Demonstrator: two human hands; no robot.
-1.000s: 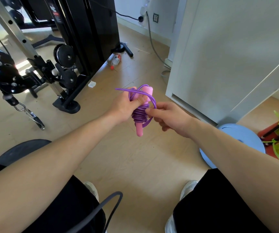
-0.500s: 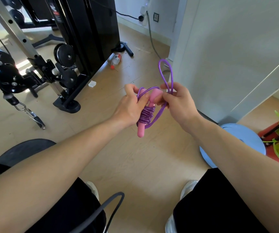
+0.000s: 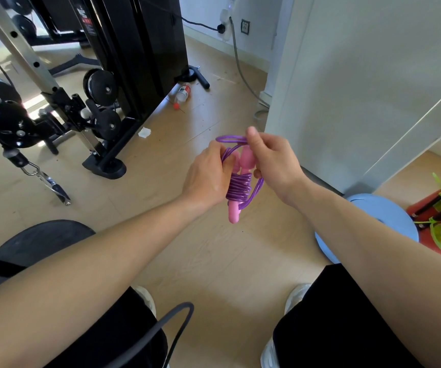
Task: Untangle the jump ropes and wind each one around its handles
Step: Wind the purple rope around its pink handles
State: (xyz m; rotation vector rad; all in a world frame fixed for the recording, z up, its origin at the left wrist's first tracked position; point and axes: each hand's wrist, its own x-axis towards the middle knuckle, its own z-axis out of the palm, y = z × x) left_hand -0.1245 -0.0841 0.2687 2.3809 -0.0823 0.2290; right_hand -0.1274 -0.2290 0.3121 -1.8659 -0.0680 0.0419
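Observation:
A purple jump rope (image 3: 238,186) is coiled in several turns around its two pink handles (image 3: 234,214), held upright in front of me above the wooden floor. My left hand (image 3: 207,173) grips the handles and coil from the left. My right hand (image 3: 270,158) pinches the loose purple end over the handle tops, where a flat loop lies; a slack strand hangs down the right side of the coil. A dark grey rope (image 3: 158,330) curves across my lap at the bottom.
A black cable machine (image 3: 137,49) with pulleys and a hanging clip (image 3: 52,184) stands at the left. A white cabinet wall (image 3: 360,83) rises on the right, with a pale blue disc (image 3: 389,216) beside it. A bottle (image 3: 182,94) lies on the floor; a black pad (image 3: 39,243) is lower left.
My right hand has brought the tall raised loop down and over the handle tops, so it now lies flat there. My left hand has kept its grip on the bundle.

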